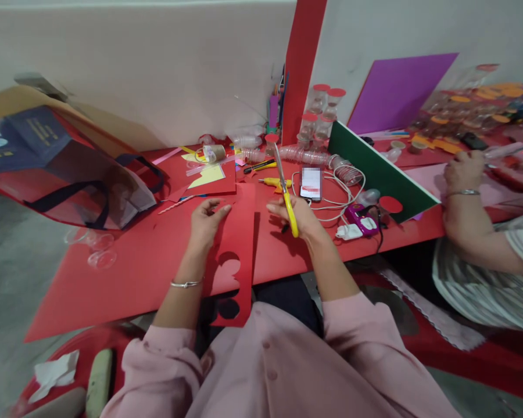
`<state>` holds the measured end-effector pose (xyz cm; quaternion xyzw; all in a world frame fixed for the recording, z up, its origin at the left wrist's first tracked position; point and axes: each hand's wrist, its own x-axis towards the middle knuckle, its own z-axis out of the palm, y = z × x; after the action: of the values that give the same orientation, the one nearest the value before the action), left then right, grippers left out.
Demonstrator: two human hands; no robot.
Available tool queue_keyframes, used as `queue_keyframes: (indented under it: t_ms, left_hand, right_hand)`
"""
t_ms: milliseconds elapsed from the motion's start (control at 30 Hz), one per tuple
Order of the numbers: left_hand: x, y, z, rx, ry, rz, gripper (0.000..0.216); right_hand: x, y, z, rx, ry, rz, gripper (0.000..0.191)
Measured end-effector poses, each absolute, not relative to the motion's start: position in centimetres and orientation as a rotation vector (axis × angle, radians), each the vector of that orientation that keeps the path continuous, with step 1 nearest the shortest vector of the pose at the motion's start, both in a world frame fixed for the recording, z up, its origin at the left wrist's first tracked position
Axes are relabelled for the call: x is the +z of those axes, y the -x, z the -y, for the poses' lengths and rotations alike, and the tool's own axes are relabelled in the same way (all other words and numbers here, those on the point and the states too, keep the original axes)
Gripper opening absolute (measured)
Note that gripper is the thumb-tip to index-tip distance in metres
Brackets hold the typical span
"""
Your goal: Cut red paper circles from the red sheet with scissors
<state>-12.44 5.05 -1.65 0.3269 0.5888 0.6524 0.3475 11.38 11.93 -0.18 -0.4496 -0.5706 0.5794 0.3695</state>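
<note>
My left hand (206, 219) pinches the top of a long red paper strip (237, 255) that has round holes cut out of it and hangs over the near edge of the red table (126, 273). My right hand (297, 213) grips yellow-handled scissors (285, 188), their blades pointing up and away, apart from the strip. Both of my arms wear pink sleeves, and a thin bangle sits on my left wrist.
A phone (311, 183), white cables and a purple device (361, 218) lie right of the scissors. Plastic jars (320, 116), a green board (381, 174) and a purple sheet (396, 93) stand behind. A bag (56, 168) lies left. Another person's hand (464, 171) works at the right.
</note>
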Motion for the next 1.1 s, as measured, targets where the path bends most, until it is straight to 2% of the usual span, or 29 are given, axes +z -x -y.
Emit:
queue_keyframes:
  t_ms: [100,233,433,633,833,1000,1100]
  left_hand:
    - [-0.7,11.8,-5.8,1.819,-0.692,-1.385,0.045]
    - [-0.3,11.1,-5.6,1.834,-0.668,-1.316,0.043]
    - [-0.6,11.1,-5.7,2.031,-0.598,-1.265,0.041]
    - [-1.0,10.9,-6.1,1.977,-0.788,-1.247,0.042]
    - [0.7,13.0,-5.3,1.851,-1.121,-1.209,0.062]
    - [2.2,13.0,-4.6,1.682,-1.397,-1.254,0.054]
    - [2.3,12.3,-4.1,1.595,-1.52,-1.294,0.056]
  right_hand:
    - [-1.1,-11.0,-9.1,1.628,1.142,1.394,0.05]
    - [-2.0,-10.7,-7.2,1.603,1.165,1.538,0.04]
    - [-1.1,-10.5,-6.3,1.708,1.063,1.47,0.039]
    - [-1.0,-9.2,-4.5,1.727,1.023,1.502,0.029]
    - [1.5,-13.3,-4.6,1.451,1.111,1.877,0.043]
    - [4.0,-16.3,-5.1,1.112,1.173,2.412,0.053]
    - [5.2,-16.4,-5.8,0.875,1.318,2.6,0.058]
